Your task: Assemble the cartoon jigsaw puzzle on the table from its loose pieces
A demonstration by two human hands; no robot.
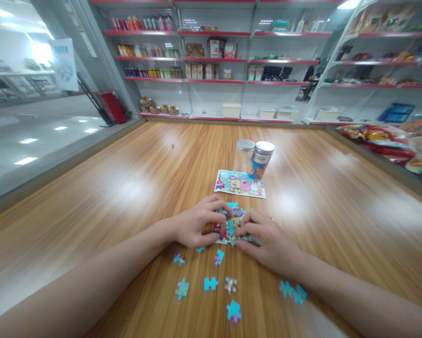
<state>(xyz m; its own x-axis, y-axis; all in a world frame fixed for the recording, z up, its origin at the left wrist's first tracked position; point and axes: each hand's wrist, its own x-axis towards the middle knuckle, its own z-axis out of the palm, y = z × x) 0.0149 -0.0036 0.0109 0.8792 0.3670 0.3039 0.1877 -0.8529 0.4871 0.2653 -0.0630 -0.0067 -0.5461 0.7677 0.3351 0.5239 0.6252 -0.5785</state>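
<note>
Several loose jigsaw pieces (211, 284), left hand (193, 224), right hand (269, 245) touching assembled section (228, 226)

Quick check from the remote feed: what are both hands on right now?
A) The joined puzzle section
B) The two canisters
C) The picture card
A: the fingers of the left hand and the right hand are both on the joined puzzle section, while the picture card and the canisters stand beyond them, untouched.

Head-worn camera, facing forward and down, close above the left hand (193, 223) and right hand (269, 246), wood-grain counter (126, 188) below, red-edged white shelves (214, 80) beyond
</note>
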